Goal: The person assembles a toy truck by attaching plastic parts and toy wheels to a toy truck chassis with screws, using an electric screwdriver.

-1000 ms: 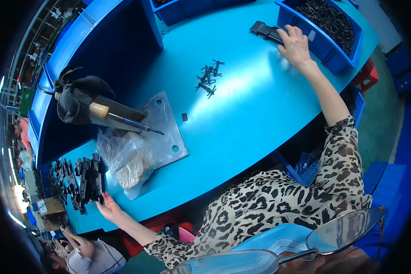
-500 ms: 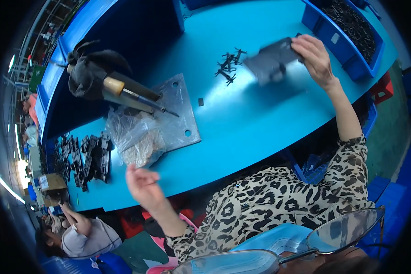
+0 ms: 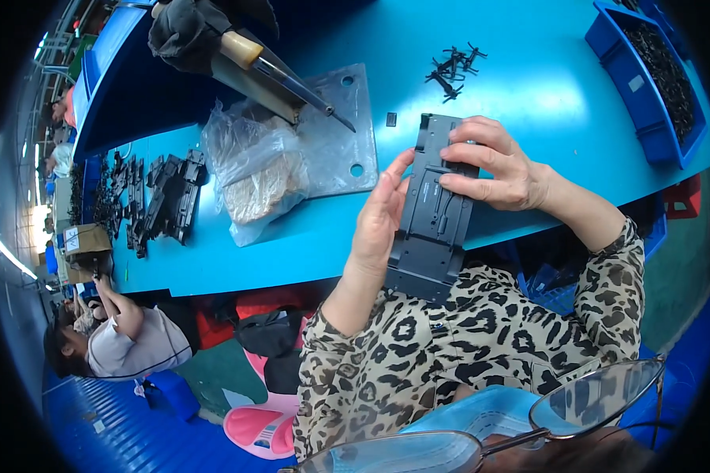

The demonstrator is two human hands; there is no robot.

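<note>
A long black plastic housing [image 3: 427, 206] with ribs and recesses is held in front of my chest, over the table's near edge. My right hand [image 3: 497, 162] wraps its far right side, fingers lying across the top face. Along its left edge, my left hand [image 3: 380, 213] grips with the thumb side up; part of those fingers is hidden behind the housing. Beyond it, several small black branched plastic parts [image 3: 452, 72] lie in a loose pile. A small dark rectangular piece [image 3: 391, 119] rests on the table just past the housing's far end.
Left of my hands are a metal plate [image 3: 363, 134] with holes, a clear plastic bag [image 3: 260, 185] and a wooden-handled tool [image 3: 243, 50]. Several black housings [image 3: 170, 193] lie farther left. At right stands a blue bin [image 3: 639, 102] of small black parts. Another person [image 3: 138, 335] sits at left.
My right hand has brought the black housing from the far right toward my chest. The left hand has come over from the left and now holds it too. The view has shifted.
</note>
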